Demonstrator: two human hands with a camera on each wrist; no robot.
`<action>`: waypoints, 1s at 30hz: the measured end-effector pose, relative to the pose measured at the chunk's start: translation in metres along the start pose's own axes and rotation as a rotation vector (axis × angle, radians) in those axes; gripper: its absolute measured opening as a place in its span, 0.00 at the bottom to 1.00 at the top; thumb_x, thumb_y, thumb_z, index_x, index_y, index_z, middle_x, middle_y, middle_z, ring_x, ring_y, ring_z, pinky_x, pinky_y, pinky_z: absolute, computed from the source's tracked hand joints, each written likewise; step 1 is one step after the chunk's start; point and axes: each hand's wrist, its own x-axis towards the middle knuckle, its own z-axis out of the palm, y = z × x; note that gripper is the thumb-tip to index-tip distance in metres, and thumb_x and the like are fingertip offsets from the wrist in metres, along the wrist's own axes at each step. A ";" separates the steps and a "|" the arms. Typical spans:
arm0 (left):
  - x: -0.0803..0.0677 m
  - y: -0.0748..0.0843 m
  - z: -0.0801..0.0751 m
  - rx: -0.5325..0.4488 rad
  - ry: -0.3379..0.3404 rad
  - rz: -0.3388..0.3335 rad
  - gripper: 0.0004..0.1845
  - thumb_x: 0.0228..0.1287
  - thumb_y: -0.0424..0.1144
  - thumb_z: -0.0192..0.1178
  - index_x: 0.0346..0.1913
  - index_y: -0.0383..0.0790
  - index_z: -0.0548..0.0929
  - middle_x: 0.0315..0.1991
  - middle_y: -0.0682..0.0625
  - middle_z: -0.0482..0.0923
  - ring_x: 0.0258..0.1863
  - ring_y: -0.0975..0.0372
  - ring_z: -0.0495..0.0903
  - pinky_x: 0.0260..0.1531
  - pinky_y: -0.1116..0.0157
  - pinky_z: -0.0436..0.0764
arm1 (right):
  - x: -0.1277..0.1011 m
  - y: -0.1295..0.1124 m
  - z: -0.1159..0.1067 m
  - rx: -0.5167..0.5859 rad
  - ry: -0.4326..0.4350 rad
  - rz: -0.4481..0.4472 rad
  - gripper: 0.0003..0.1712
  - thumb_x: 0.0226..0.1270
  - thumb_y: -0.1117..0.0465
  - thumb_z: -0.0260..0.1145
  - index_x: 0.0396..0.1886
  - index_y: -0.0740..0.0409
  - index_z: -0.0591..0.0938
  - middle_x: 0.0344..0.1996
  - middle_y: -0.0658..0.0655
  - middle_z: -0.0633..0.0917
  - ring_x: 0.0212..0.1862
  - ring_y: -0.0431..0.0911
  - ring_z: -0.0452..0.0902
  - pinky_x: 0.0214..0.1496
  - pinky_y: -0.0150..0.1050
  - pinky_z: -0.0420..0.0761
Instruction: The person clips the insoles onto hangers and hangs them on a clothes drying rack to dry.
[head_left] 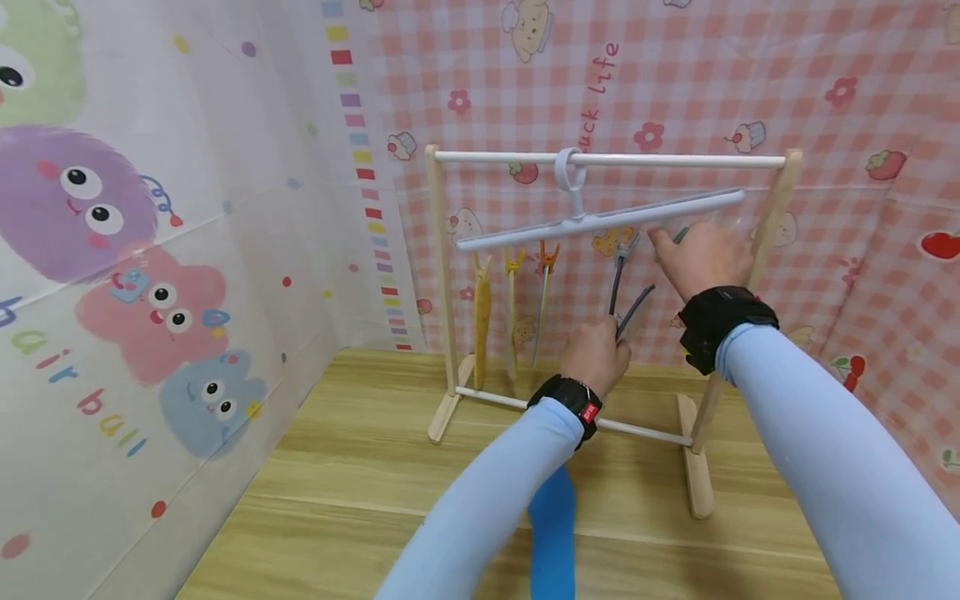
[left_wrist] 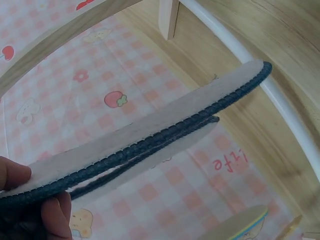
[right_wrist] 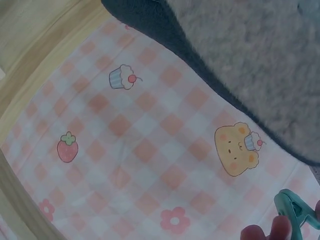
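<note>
My left hand [head_left: 598, 357] grips a dark-edged insole [head_left: 636, 310] below the hanger. In the left wrist view the fingers pinch this insole [left_wrist: 150, 135], pale and fuzzy with a stitched rim. A second, similar insole [head_left: 617, 283] hangs close beside it from a grey clip [head_left: 627, 248]. My right hand [head_left: 708, 257] is raised under the hanger's right end and pinches a green clip [right_wrist: 295, 215]. The light-blue hanger [head_left: 637, 218] hangs from the rack's top bar, tilted with its right end higher. Whether the green clip is joined to the hanger I cannot tell.
Left on the hanger, a yellow insole [head_left: 482, 333] and two thin edge-on pieces, one under an orange clip [head_left: 549, 257], hang in a row. A blue flat piece [head_left: 553, 533] lies on the wooden table [head_left: 337, 500]. The rack's wooden posts [head_left: 776, 204] stand at both sides.
</note>
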 end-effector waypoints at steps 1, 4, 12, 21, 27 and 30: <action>0.001 0.001 0.000 -0.002 0.005 -0.011 0.03 0.64 0.39 0.64 0.34 0.45 0.84 0.20 0.57 0.76 0.15 0.67 0.71 0.14 0.70 0.68 | 0.000 0.000 0.000 0.014 0.004 0.002 0.39 0.72 0.33 0.49 0.10 0.56 0.70 0.06 0.54 0.66 0.11 0.50 0.62 0.14 0.41 0.58; 0.003 0.003 0.002 -0.006 0.018 -0.033 0.04 0.64 0.39 0.64 0.31 0.46 0.82 0.19 0.57 0.75 0.14 0.68 0.70 0.13 0.70 0.68 | -0.001 -0.001 0.000 0.057 0.010 0.007 0.35 0.71 0.34 0.52 0.15 0.57 0.73 0.07 0.54 0.67 0.12 0.50 0.63 0.14 0.42 0.59; 0.007 0.007 0.007 0.040 0.028 -0.018 0.08 0.65 0.39 0.64 0.28 0.45 0.80 0.18 0.55 0.75 0.13 0.66 0.70 0.12 0.68 0.68 | -0.003 -0.003 -0.004 0.100 -0.024 0.014 0.34 0.72 0.37 0.52 0.16 0.58 0.75 0.09 0.55 0.69 0.16 0.52 0.66 0.16 0.42 0.60; 0.012 0.013 0.012 0.122 0.031 -0.027 0.07 0.67 0.43 0.63 0.31 0.47 0.82 0.20 0.55 0.79 0.18 0.64 0.78 0.17 0.66 0.72 | -0.006 -0.010 -0.004 0.090 0.039 -0.040 0.29 0.72 0.42 0.57 0.18 0.59 0.75 0.09 0.55 0.68 0.18 0.53 0.67 0.20 0.44 0.60; 0.017 0.018 0.010 0.136 0.023 -0.055 0.08 0.66 0.43 0.63 0.29 0.47 0.81 0.19 0.55 0.79 0.17 0.64 0.77 0.15 0.66 0.72 | -0.009 -0.012 -0.002 0.092 0.066 -0.053 0.26 0.72 0.44 0.57 0.21 0.59 0.76 0.10 0.55 0.69 0.18 0.54 0.66 0.20 0.45 0.60; 0.022 0.019 0.008 0.120 0.029 -0.063 0.09 0.67 0.44 0.63 0.29 0.47 0.81 0.19 0.54 0.79 0.16 0.62 0.78 0.14 0.65 0.72 | -0.011 -0.014 -0.002 0.092 0.052 -0.040 0.28 0.71 0.42 0.56 0.19 0.59 0.75 0.10 0.55 0.68 0.17 0.53 0.66 0.19 0.44 0.60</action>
